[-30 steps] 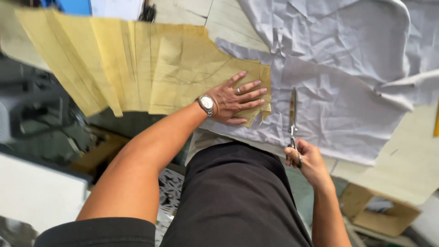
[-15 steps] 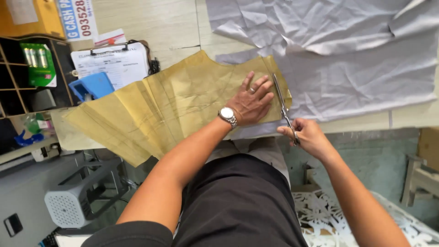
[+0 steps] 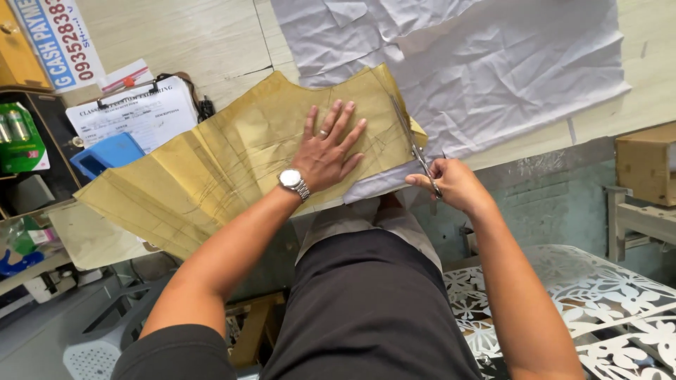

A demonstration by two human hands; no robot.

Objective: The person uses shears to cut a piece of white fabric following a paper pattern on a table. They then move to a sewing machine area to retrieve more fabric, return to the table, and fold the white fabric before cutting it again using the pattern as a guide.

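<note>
Pale wood-grain table (image 3: 176,35) fills the top of the head view, ending at an edge that runs across the middle; below it lie a grey floor and, at 4 o'clock, a white cut-out metal panel (image 3: 598,295).

Crumpled grey cloth (image 3: 493,63) spreads over the table from 12 to 2 o'clock. Over its lower left part lies a yellow paper pattern (image 3: 211,169), creased into folds and marked with faint pencil lines, fanning out toward 9 o'clock and hanging past the table edge.

The left hand (image 3: 327,148) lies flat on the pattern near the centre, fingers spread and pointing toward 12 o'clock, pressing the paper down. It grasps nothing. A ring shows on one finger and a silver watch (image 3: 293,183) sits on the wrist.

The right hand (image 3: 451,183), just at 3 o'clock of the left, is closed around the handles of scissors (image 3: 415,148). The blades point toward 11 o'clock and run along the pattern's right edge, where paper meets cloth. Whether the blades are parted I cannot tell.

At 10 o'clock a clipboard (image 3: 141,109) with printed sheets rests on the table, a blue plastic piece (image 3: 105,155) touching its lower corner. A cardboard box (image 3: 644,162) stands at 3 o'clock. The person's dark shirt fills the bottom centre.
</note>
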